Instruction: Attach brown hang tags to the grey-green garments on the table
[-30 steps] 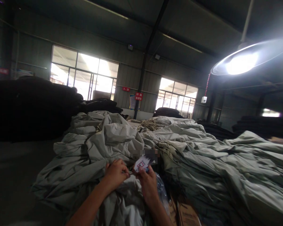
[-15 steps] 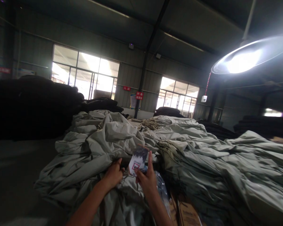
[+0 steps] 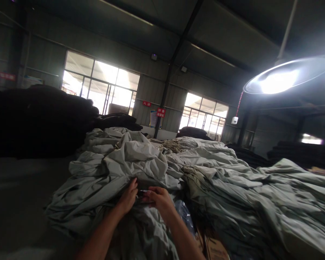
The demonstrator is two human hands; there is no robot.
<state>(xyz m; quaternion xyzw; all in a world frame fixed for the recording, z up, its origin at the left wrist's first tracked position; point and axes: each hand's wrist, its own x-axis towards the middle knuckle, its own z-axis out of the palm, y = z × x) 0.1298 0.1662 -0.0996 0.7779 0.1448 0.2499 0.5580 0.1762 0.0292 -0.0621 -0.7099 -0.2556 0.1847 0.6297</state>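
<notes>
Before me lies a big crumpled heap of grey-green fabric (image 3: 135, 155), with both hands at its near side. My right hand (image 3: 162, 202) is closed in a pinch on a printed tag (image 3: 144, 195), now seen nearly edge-on, so its print hardly shows. Just left of it, my left hand (image 3: 128, 198) is closed with its fingertips by the tag's end. What the left fingers grip is hidden. Clear plastic wrapping (image 3: 184, 215) lies beside my right wrist.
A brown printed cardboard piece (image 3: 216, 247) sits below the plastic. More grey-green fabric (image 3: 260, 195) spreads to the right. Dark piles (image 3: 38, 122) stand on the left. A bright lamp (image 3: 280, 81) with a pull cord switch (image 3: 234, 120) hangs at upper right.
The tag, earlier upright with its printed face showing, has tipped down nearly edge-on. My right hand has turned inward and left, closer to my left hand. The view has shifted slightly.
</notes>
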